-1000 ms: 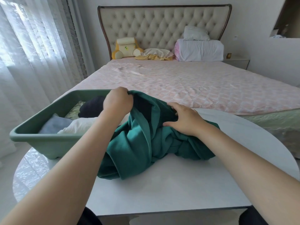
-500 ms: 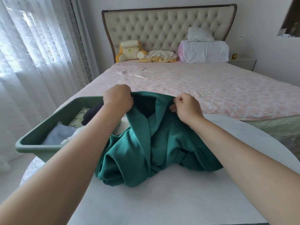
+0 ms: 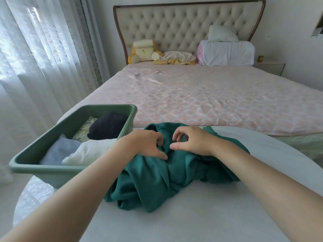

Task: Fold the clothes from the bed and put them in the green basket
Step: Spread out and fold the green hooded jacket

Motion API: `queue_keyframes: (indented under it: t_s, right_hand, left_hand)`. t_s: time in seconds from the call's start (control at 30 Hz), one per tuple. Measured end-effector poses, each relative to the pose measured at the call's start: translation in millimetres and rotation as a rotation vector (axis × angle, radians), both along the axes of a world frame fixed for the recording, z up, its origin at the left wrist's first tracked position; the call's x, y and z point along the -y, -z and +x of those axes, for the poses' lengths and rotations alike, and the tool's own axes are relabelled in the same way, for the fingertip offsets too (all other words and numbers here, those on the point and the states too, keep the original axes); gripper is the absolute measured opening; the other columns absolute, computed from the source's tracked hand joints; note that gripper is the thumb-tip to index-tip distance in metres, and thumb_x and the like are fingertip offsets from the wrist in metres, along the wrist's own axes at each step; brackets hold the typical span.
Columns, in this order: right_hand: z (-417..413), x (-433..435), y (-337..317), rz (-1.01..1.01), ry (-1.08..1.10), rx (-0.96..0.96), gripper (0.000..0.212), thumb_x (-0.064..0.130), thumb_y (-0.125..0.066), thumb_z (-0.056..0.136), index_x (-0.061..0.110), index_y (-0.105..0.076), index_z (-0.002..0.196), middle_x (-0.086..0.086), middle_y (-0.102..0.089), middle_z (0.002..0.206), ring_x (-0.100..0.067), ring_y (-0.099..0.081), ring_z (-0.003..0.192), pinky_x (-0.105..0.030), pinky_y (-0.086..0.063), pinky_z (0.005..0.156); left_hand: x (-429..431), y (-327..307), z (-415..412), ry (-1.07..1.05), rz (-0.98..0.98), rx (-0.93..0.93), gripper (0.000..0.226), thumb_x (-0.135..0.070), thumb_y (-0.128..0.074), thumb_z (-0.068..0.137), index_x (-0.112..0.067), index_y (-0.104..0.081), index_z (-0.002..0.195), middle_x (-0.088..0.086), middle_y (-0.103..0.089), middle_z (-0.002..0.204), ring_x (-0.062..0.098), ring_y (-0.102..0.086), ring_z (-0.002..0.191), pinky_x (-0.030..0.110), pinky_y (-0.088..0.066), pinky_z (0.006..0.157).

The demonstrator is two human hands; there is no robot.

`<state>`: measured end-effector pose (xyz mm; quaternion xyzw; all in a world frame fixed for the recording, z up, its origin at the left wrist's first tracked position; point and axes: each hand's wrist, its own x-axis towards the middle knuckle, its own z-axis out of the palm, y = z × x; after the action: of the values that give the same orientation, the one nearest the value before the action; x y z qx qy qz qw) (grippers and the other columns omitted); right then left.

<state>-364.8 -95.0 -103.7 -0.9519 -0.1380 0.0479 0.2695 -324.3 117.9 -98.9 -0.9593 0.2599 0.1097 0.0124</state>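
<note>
A crumpled dark green garment [image 3: 157, 179] lies in a heap on the white round table [image 3: 201, 219], right of the green basket [image 3: 43, 170]. My left hand [image 3: 146, 145] rests on the heap's top with its fingertips curled into a fold of the cloth. My right hand [image 3: 192, 141] hovers just above the garment beside the left one, fingers loosely curled and holding nothing. The basket holds folded clothes: a blue-grey piece [image 3: 57, 151], a white one [image 3: 89, 151], a dark navy one [image 3: 108, 125] and a floral one.
The bed [image 3: 209, 100] with a pink quilted cover stretches beyond the table. At its head lie a plush toy [image 3: 143, 52], a yellow and cream cloth [image 3: 176, 58] and white bedding [image 3: 227, 52]. Curtains [image 3: 35, 58] hang at the left; a nightstand [image 3: 271, 66] stands at the right.
Both hands have lowered the garment's top edge onto the heap. My right hand has let go of the cloth, and the basket now shows more of its inside.
</note>
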Motion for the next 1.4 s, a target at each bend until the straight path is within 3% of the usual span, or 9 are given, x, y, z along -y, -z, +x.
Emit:
queue_keyframes:
  t_s: [0.1, 0.17, 0.37, 0.6, 0.9, 1.03, 1.23, 1.33, 1.4]
  right_hand:
    - [-9, -10, -1, -0.424, -0.139, -0.071, 0.071, 0.076, -0.074, 0.061, 0.047, -0.057, 0.124, 0.017, -0.052, 0.118, -0.007, -0.048, 0.112, -0.031, -0.041, 0.098]
    - [-6, -11, 0, -0.431, -0.137, -0.110, 0.078, 0.075, -0.076, 0.057, 0.049, -0.056, 0.128, 0.017, -0.051, 0.121, -0.010, -0.045, 0.117, -0.035, -0.043, 0.102]
    - [-7, -11, 10, -0.359, -0.155, -0.103, 0.036, 0.057, -0.079, 0.069, 0.042, -0.074, 0.102, 0.015, -0.058, 0.111, -0.012, -0.054, 0.107, -0.039, -0.051, 0.095]
    - [-39, 7, -2, -0.103, -0.062, -0.132, 0.009, 0.037, -0.067, 0.093, 0.039, -0.076, 0.092, 0.020, -0.072, 0.094, 0.001, -0.065, 0.091, -0.022, -0.049, 0.087]
    - [-78, 67, -67, -0.064, -0.015, -0.464, 0.012, 0.034, -0.069, 0.094, 0.029, -0.080, 0.097, 0.006, -0.077, 0.104, -0.013, -0.072, 0.097, -0.031, -0.052, 0.096]
    - [-75, 60, -59, -0.533, 0.016, -0.488, 0.027, 0.028, -0.076, 0.084, 0.039, -0.073, 0.108, 0.020, -0.069, 0.103, -0.007, -0.065, 0.100, -0.027, -0.050, 0.096]
    - [-82, -1, -28, -0.090, -0.073, -0.200, 0.044, 0.005, -0.049, 0.079, 0.037, -0.072, 0.098, 0.011, -0.074, 0.089, -0.010, -0.067, 0.077, -0.028, -0.054, 0.068]
    - [-87, -17, -12, -0.103, -0.185, -0.281, 0.029, 0.014, -0.066, 0.083, 0.037, -0.075, 0.099, 0.020, -0.074, 0.094, -0.001, -0.068, 0.086, -0.024, -0.055, 0.081]
    - [-90, -19, -2, -0.225, -0.238, -0.325, 0.035, 0.033, -0.079, 0.076, 0.042, -0.072, 0.109, 0.025, -0.070, 0.105, 0.003, -0.064, 0.098, -0.024, -0.051, 0.093]
  left_hand:
    - [-15, 2, -1, 0.045, -0.070, -0.082, 0.074, -0.077, -0.073, 0.058, -0.046, -0.048, 0.120, -0.014, -0.049, 0.114, 0.013, -0.056, 0.100, 0.037, -0.049, 0.091]
    - [-18, 6, -6, 0.052, -0.100, -0.141, 0.076, -0.070, -0.078, 0.059, -0.046, -0.047, 0.125, -0.010, -0.045, 0.116, 0.014, -0.056, 0.102, 0.036, -0.048, 0.092]
    - [-20, 23, -20, 0.046, -0.178, -0.074, 0.016, -0.034, -0.076, 0.082, -0.029, -0.060, 0.086, -0.014, -0.051, 0.077, 0.016, -0.053, 0.080, 0.025, -0.041, 0.071]
    - [-32, -6, -38, 0.040, 0.109, 0.240, 0.009, -0.018, -0.061, 0.094, -0.012, -0.066, 0.097, -0.002, -0.059, 0.101, 0.019, -0.058, 0.087, 0.032, -0.049, 0.072]
    - [-52, -43, -62, -0.152, 0.180, 0.424, 0.016, -0.010, -0.058, 0.093, -0.016, -0.067, 0.105, 0.000, -0.062, 0.106, 0.026, -0.063, 0.094, 0.036, -0.045, 0.063]
    - [-37, -31, -76, -0.074, 0.273, 0.371, 0.022, -0.016, -0.063, 0.089, -0.020, -0.070, 0.110, -0.002, -0.064, 0.110, 0.023, -0.062, 0.103, 0.036, -0.051, 0.075]
    - [-9, -12, -115, 0.143, -0.345, -0.015, 0.034, -0.018, -0.057, 0.086, -0.035, -0.063, 0.115, -0.012, -0.058, 0.112, 0.009, -0.054, 0.102, 0.034, -0.048, 0.095]
    - [-5, -5, -133, 0.174, -0.226, -0.213, 0.040, -0.052, -0.073, 0.078, -0.046, -0.060, 0.115, -0.021, -0.058, 0.103, 0.004, -0.057, 0.091, 0.023, -0.047, 0.082]
    - [-9, -1, -134, 0.194, -0.161, -0.193, 0.035, -0.044, -0.072, 0.083, -0.044, -0.064, 0.117, -0.022, -0.059, 0.096, 0.007, -0.056, 0.089, 0.022, -0.045, 0.078]
